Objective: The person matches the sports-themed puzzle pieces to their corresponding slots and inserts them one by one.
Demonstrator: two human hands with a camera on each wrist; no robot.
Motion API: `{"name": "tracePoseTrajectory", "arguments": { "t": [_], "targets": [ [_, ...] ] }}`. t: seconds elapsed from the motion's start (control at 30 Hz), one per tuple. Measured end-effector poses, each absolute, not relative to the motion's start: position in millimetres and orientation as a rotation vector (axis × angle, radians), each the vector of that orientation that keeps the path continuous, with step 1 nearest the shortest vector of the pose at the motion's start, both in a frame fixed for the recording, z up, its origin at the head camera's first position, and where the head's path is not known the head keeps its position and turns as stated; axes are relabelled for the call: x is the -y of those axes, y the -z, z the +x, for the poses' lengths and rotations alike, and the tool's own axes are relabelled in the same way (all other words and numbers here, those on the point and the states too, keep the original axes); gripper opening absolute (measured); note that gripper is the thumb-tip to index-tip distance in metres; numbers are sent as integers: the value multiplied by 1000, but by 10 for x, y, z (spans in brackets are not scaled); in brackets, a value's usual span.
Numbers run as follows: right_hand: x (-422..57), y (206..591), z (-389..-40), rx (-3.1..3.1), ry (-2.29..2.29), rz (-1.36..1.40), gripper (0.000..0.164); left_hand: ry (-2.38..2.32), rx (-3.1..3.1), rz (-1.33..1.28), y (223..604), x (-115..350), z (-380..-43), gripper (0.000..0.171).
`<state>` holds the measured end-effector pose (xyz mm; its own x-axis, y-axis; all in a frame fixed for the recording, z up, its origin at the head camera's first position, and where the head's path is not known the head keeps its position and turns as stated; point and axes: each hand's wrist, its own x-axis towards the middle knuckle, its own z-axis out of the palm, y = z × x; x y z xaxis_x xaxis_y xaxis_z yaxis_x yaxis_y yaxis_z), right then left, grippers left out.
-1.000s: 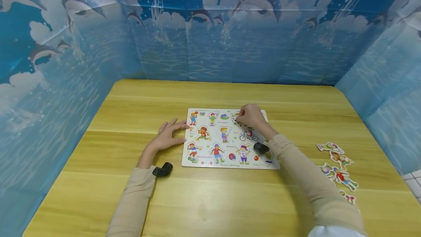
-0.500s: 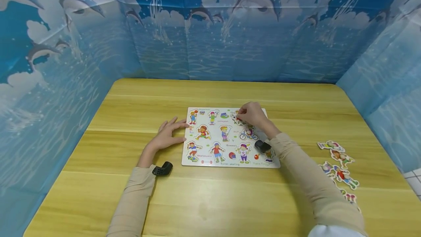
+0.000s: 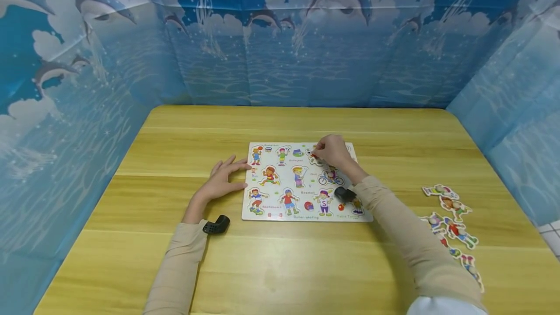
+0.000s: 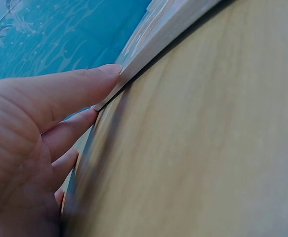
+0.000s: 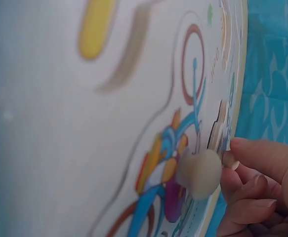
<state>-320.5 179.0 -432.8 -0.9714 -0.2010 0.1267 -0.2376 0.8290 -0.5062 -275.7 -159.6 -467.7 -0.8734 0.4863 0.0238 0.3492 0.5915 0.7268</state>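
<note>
A white peg puzzle board (image 3: pixel 286 171) with cartoon sports figures lies on the table. My left hand (image 3: pixel 223 181) rests at its left edge, fingers spread. In the left wrist view, the thumb (image 4: pixel 92 84) touches the board's side. At the upper right of the board, my right hand (image 3: pixel 334 152) pinches the knob of a puzzle piece (image 3: pixel 313 157) with a football on it. In the right wrist view this small wooden knob (image 5: pixel 230 159) sits between thumb and fingers, and the piece's edge stands tilted above the board. Below it is the cyclist piece (image 3: pixel 331 177) with its round knob (image 5: pixel 203 173).
Several loose puzzle pieces (image 3: pixel 457 232) lie in a scattered row on the right of the wooden table (image 3: pixel 271 266), partly behind my right sleeve. A blue dolphin curtain (image 3: pixel 280 62) hangs behind the table and along its sides.
My right hand makes small shifts over the same spot, still pinching the piece. My right sleeve uncovers a little more of the loose pieces. The left hand stays put.
</note>
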Motion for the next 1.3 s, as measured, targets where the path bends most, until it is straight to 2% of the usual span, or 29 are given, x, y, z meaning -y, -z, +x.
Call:
{"name": "tracePoseTrajectory", "arguments": {
  "t": [0.43,0.8,1.13,1.3],
  "targets": [
    [-1830,4282,-3170,2994,-756,291,19,-1170,-2624,710,4646,1537,-2729,47],
    [-1831,4200,-3139,3006,-838,363,17,-1166,-2649,682,4657,1604,-2688,47],
    [-2058,4121,-2994,3011,-857,296,22,-1142,-2640,691,4661,1580,-2685,46],
    [-2253,4062,-2903,3010,-837,233,19,-1143,-2638,690,4666,1552,-2698,47]
  ]
}}
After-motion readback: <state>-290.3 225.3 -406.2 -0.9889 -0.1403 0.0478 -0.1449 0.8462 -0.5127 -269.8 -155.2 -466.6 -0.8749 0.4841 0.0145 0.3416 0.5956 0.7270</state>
